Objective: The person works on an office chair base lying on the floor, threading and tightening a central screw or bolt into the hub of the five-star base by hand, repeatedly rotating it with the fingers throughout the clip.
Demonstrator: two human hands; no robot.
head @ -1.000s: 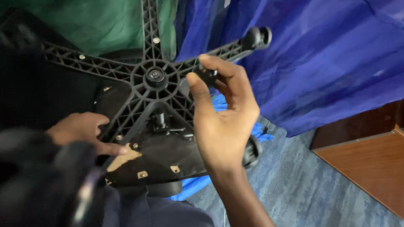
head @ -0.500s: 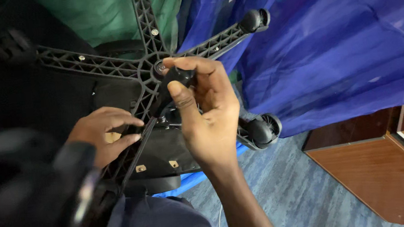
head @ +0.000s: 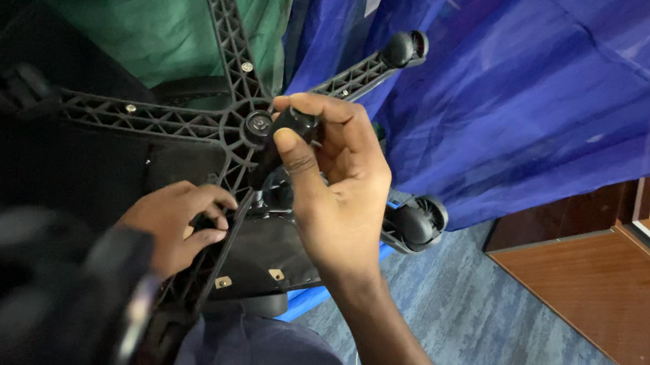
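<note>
An office chair lies overturned in front of me, its black five-armed base facing the camera. My right hand is shut on a short black lever knob right beside the hub of the base. My left hand curls around the black mechanism under the seat plate, below the hub. Black castors tip the upper right arm, and another castor sits right of my wrist.
Blue cloth hangs at the right, green cloth at the top left. A brown wooden cabinet stands at the lower right on blue-grey carpet. A blurred black chair part fills the lower left.
My right hand moved from the upper right arm of the base to the hub and now grips the black knob. My left hand shifted slightly right on the mechanism.
</note>
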